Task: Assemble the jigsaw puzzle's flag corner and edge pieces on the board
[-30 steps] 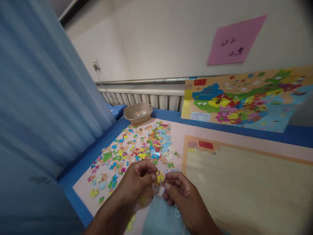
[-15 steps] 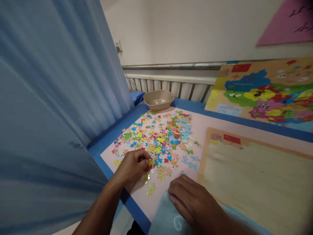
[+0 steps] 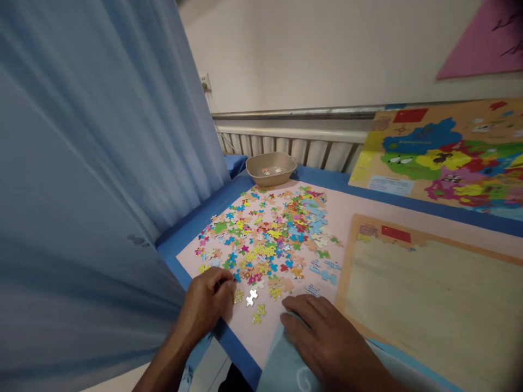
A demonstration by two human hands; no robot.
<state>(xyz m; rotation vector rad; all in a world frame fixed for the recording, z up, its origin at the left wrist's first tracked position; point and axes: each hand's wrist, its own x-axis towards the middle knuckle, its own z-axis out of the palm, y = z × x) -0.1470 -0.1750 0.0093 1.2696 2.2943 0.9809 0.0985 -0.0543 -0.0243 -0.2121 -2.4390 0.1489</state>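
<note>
Since a moment before, the left hand [image 3: 208, 305] had slid back out of the thick of the scatter toward the near edge of the pink mat [image 3: 347, 215], while the right hand [image 3: 322, 337] had stayed put on the light blue cloth [image 3: 278, 370]. From where I stood, the left hand's fingers were curled in, tips down right against a yellowish piece [image 3: 238, 295]. Honestly couldn't tell if it was actually pinched or just being nudged. A white piece [image 3: 252, 296] lay just beside that one, on the side away from the hand, lying roughly crosswise but too small to say much more. So both bits sat just off the left fingertips, toward the person's right. That made the left hand clearly the nearer one, with the right hand a little way off, lying flat with fingers loosely spread and holding nothing. The big mess of loose pieces [image 3: 269, 239] spread away behind, up to a beige bowl [image 3: 272, 167]. The mostly bare board [image 3: 429, 294] sat off to the right, and a blue curtain [image 3: 81, 163] hung close on the left.
</note>
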